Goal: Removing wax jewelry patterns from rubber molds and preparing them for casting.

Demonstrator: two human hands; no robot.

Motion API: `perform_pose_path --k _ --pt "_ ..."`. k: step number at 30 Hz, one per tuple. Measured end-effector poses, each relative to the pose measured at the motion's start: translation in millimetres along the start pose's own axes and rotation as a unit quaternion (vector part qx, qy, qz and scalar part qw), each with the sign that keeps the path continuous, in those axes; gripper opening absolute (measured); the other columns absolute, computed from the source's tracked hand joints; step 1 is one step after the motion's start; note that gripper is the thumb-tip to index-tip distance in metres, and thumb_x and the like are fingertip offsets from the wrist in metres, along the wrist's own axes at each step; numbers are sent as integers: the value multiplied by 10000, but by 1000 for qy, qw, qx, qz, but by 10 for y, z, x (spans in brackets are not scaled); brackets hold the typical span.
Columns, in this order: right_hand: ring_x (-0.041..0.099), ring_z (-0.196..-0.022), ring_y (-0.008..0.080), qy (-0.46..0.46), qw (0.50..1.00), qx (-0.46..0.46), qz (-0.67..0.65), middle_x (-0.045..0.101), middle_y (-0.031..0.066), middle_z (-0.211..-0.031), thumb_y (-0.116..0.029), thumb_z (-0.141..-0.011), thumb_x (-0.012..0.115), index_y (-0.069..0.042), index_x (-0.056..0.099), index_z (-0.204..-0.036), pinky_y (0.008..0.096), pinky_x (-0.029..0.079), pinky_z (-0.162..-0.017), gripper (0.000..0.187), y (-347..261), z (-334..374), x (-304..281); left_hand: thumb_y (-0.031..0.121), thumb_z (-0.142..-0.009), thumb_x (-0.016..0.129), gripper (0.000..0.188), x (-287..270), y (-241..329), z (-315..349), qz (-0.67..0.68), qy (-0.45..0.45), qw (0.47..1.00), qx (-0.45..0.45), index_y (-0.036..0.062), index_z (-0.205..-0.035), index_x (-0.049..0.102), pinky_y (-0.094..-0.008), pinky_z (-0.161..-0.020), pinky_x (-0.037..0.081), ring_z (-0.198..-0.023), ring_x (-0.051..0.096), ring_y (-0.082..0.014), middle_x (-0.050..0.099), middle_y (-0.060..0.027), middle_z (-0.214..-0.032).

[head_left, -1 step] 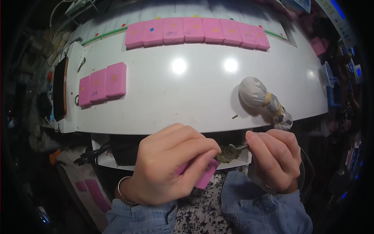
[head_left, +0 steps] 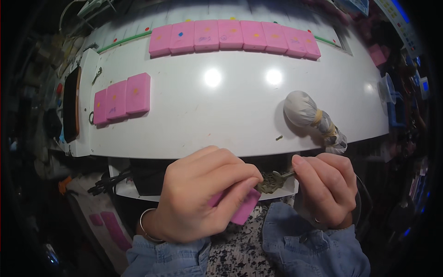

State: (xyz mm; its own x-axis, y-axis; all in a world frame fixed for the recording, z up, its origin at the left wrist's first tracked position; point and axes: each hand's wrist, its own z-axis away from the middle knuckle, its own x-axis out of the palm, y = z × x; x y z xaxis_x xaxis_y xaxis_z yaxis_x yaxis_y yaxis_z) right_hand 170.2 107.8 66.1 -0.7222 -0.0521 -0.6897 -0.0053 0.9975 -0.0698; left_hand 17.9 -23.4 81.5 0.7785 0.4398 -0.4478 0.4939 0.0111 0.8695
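We hold the pink block (head_left: pixel 246 208) in the curled left hand (head_left: pixel 205 196), below the near edge of the white table (head_left: pixel 194 124); whether its thumb and forefinger pinch anything further, we cannot tell. The right hand (head_left: pixel 325 189) pinches a slender metallic piece (head_left: pixel 287 175) at its fingertips. We judge the step as handling the piece near the block; the next move calls for steady support and fine fingertip control.
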Motion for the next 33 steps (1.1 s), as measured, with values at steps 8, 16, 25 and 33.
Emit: perform_pose_path --k 8,16,25,33 --pt "520 -609 159 -16 1000 13 -5 586 70 -701 -43 -437 581 33 674 -817 221 419 -466 399 -9 -1 3 -48 -643 651 125 -23 6 13 79 -4 996 -37 -3 -755 680 -236 -546 441 -600 587 -158 635 -78 -666" --pt "520 -601 160 -22 1000 3 -7 582 72 -693 -43 -433 574 34 672 -809 220 423 -469 396 21 -9 -2 -25 -625 671 134 -18 19 -5 9 -3 1000 6 16 -751 691 -238 -526 438 -579 580 -160 629 -66 -656" --pt "535 -649 168 -25 999 26 -11 610 79 -749 -19 -447 598 25 676 -830 223 438 -498 394 1 28 -49 -36 -676 640 99 -13 -34 -51 110 -83 990 -15 7 -753 686 -243 -544 452 -595 594 -162 643 -83 -682" --pt "533 -648 167 -13 1000 7 4 616 80 -752 -9 -458 613 29 678 -816 222 431 -493 366 25 54 -112 -37 -686 644 82 9 39 -72 128 -86 987 -50 -7 -754 679 -240 -566 464 -615 609 -159 650 -90 -695"
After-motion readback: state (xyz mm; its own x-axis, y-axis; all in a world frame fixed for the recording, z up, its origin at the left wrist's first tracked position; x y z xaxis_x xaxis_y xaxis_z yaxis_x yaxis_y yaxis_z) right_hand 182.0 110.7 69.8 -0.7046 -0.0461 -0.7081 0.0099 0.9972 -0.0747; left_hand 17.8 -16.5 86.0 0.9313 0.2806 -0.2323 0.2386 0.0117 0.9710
